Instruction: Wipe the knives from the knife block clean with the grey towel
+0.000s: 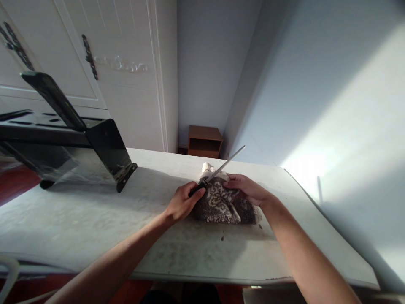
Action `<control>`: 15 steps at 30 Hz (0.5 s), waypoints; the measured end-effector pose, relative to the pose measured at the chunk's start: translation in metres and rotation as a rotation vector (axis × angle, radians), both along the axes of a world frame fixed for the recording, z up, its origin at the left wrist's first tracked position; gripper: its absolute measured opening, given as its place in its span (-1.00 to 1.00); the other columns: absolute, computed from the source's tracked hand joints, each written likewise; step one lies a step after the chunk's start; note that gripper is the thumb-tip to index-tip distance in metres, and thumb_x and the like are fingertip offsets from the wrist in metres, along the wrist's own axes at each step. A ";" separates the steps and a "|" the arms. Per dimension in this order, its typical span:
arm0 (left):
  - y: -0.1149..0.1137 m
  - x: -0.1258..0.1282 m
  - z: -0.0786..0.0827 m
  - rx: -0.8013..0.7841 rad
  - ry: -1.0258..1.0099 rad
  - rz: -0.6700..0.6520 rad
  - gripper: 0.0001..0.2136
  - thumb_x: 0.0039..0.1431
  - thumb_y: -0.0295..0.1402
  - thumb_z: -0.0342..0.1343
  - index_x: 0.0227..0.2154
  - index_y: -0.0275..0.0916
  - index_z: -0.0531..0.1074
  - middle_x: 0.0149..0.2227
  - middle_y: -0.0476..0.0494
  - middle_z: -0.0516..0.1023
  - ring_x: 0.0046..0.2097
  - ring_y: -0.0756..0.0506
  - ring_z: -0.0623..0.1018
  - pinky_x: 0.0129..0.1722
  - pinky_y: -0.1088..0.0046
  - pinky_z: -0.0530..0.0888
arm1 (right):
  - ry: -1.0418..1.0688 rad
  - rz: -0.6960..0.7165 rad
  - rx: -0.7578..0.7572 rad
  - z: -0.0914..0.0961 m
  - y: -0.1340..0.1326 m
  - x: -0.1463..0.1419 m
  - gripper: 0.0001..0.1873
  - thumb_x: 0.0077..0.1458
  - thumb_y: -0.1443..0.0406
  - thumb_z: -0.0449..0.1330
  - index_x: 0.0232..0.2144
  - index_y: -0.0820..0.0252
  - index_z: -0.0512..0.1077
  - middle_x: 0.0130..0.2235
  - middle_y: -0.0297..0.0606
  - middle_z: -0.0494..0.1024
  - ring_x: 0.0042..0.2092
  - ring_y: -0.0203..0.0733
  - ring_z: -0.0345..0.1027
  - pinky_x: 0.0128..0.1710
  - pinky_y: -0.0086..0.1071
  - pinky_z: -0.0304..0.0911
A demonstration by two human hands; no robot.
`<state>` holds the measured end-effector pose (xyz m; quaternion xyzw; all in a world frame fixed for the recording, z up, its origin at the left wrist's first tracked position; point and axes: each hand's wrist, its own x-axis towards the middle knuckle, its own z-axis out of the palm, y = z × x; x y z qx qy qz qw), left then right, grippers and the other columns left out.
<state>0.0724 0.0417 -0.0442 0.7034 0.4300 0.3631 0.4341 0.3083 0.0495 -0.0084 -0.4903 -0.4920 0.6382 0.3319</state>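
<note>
My left hand (185,200) is closed round the black handle of a sharpening steel (228,161). Its thin silvery rod slants up and away to the right, over the far edge of a folded towel. The towel (218,202) is dark brown with a cream pattern and lies bunched on the white tabletop. My right hand (245,188) grips the towel's upper right part, thumb and fingers pinching the cloth; some fingertips are hidden in its folds.
A black knife rack (104,139) with clear sides and one upright black handle (57,101) stands on the white table (95,219) at left. Beyond are a white wardrobe (126,93) and a small brown cabinet (205,133). A pale wall (316,105) borders the right.
</note>
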 end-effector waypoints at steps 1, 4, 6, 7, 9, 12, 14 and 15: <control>0.000 0.000 0.000 0.006 0.009 -0.001 -0.66 0.17 -0.05 -0.01 -0.45 -0.26 0.33 -0.44 0.01 0.33 -0.35 -0.03 0.33 -0.38 0.51 0.24 | 0.098 -0.058 0.000 0.000 0.000 -0.003 -0.81 -0.12 0.27 0.34 -0.37 0.17 0.52 -0.41 -0.33 0.55 -0.42 -0.28 0.38 -0.47 -0.42 0.33; -0.001 -0.001 0.002 0.012 0.024 -0.008 -0.66 0.18 -0.05 -0.02 -0.46 -0.25 0.32 -0.45 0.02 0.32 -0.35 -0.02 0.32 -0.39 0.51 0.23 | 0.382 -0.182 -0.003 -0.002 -0.001 -0.015 -0.85 -0.10 0.32 0.28 -0.36 0.14 0.51 -0.42 -0.35 0.57 -0.38 -0.23 0.41 -0.32 -0.35 0.37; -0.001 -0.001 0.002 0.009 0.022 0.001 -0.65 0.19 -0.04 -0.03 -0.45 -0.25 0.31 -0.45 0.02 0.31 -0.35 -0.02 0.32 -0.39 0.51 0.23 | 0.511 -0.247 -0.035 -0.005 -0.001 -0.023 -0.86 -0.09 0.31 0.24 -0.38 0.15 0.49 -0.44 -0.34 0.58 -0.35 -0.17 0.44 -0.25 -0.27 0.38; -0.001 0.000 0.002 0.005 0.019 0.011 -0.65 0.19 -0.04 -0.03 -0.45 -0.25 0.31 -0.45 0.02 0.30 -0.35 -0.02 0.32 -0.39 0.51 0.23 | 0.553 -0.281 -0.053 -0.007 -0.001 -0.026 -0.87 -0.09 0.29 0.22 -0.39 0.15 0.48 -0.45 -0.32 0.58 -0.33 -0.13 0.45 -0.22 -0.23 0.38; 0.000 0.000 0.002 -0.010 0.012 0.036 -0.65 0.18 -0.03 -0.03 -0.46 -0.25 0.31 -0.46 0.03 0.29 -0.36 -0.02 0.31 -0.40 0.51 0.21 | 0.609 -0.315 -0.075 -0.010 -0.001 -0.031 -0.84 -0.08 0.22 0.18 -0.42 0.16 0.46 -0.45 -0.28 0.59 -0.28 -0.05 0.46 -0.17 -0.15 0.38; 0.001 0.000 0.001 -0.027 -0.008 0.061 -0.65 0.19 -0.03 -0.03 -0.46 -0.25 0.30 -0.47 0.04 0.27 -0.38 -0.01 0.29 -0.42 0.51 0.20 | 0.656 -0.214 -0.068 -0.014 -0.002 -0.035 -0.74 -0.10 0.14 0.13 -0.39 0.17 0.46 -0.41 -0.22 0.60 -0.22 0.03 0.47 -0.12 -0.06 0.35; 0.001 0.000 0.000 -0.016 -0.022 0.063 -0.66 0.19 -0.04 -0.04 -0.45 -0.25 0.30 -0.46 0.03 0.28 -0.36 -0.01 0.30 -0.40 0.51 0.21 | 0.663 -0.126 -0.054 -0.017 -0.003 -0.037 -0.70 -0.14 0.15 0.12 -0.34 0.18 0.45 -0.37 -0.21 0.60 -0.19 0.05 0.47 -0.11 -0.02 0.34; 0.001 0.000 0.000 -0.005 -0.028 0.055 -0.67 0.20 -0.05 -0.04 -0.44 -0.25 0.31 -0.45 0.03 0.29 -0.34 -0.02 0.31 -0.38 0.52 0.22 | 0.660 -0.106 -0.045 -0.018 -0.004 -0.039 -0.69 -0.16 0.18 0.12 -0.33 0.18 0.45 -0.37 -0.22 0.60 -0.19 0.05 0.47 -0.11 -0.02 0.35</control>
